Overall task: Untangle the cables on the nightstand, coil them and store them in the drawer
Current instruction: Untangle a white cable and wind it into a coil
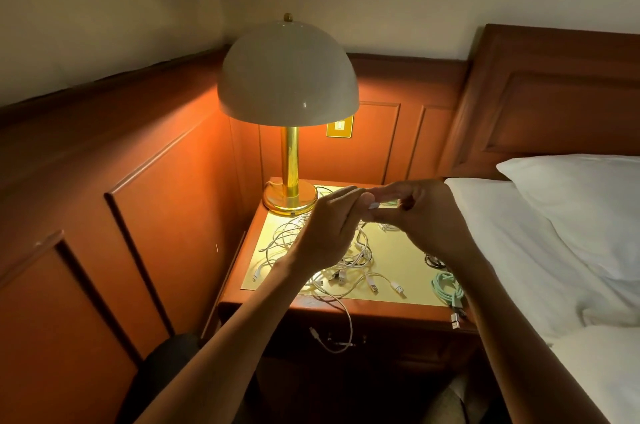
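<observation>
Head view: left hand [325, 233] and right hand [427, 215] pinch a white plug [374, 205] above the nightstand [398, 250], where white cables [332, 262] lie tangled. Hard pulling may tighten knots or drag the pile off.

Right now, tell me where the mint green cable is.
In the head view, the mint green cable lies at the nightstand's front right corner, beside the bed, right of the white cable tangle.
</observation>
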Action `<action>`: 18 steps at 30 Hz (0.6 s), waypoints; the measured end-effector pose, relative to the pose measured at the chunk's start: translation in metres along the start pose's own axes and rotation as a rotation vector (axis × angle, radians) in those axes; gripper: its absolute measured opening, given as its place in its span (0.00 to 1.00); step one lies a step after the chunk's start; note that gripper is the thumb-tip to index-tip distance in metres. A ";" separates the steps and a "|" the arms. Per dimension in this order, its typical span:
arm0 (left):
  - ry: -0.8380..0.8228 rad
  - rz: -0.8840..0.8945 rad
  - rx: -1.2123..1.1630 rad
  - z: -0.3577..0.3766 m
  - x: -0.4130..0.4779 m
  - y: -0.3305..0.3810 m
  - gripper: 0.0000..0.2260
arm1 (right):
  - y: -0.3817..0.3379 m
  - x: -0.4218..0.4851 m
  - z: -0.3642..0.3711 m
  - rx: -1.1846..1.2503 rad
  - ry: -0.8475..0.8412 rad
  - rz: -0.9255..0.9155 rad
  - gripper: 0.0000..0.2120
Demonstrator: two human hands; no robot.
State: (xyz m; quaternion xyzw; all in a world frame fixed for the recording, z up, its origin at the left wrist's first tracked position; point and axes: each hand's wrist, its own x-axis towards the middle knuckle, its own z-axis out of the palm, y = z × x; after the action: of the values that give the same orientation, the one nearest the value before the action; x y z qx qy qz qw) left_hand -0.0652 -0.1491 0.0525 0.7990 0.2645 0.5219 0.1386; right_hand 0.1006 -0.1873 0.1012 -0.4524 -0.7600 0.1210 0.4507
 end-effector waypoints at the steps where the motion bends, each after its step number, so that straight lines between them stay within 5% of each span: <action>1: 0.002 -0.008 -0.011 0.001 0.001 0.000 0.15 | 0.000 0.001 -0.002 -0.021 -0.009 -0.016 0.12; 8: 0.207 -0.094 -0.024 0.017 0.009 0.001 0.15 | 0.002 0.004 0.002 -0.102 0.072 -0.125 0.14; 12: 0.340 -0.160 0.176 0.025 0.014 -0.009 0.24 | 0.005 0.006 0.006 -0.115 0.114 -0.110 0.10; 18: 0.205 -0.079 0.156 0.012 0.011 -0.005 0.19 | 0.007 0.007 0.002 -0.110 0.006 -0.050 0.08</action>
State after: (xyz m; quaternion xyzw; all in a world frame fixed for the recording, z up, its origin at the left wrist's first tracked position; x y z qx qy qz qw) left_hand -0.0524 -0.1382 0.0537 0.7389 0.3482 0.5727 0.0688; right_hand 0.1017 -0.1777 0.0998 -0.4579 -0.7751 0.0664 0.4303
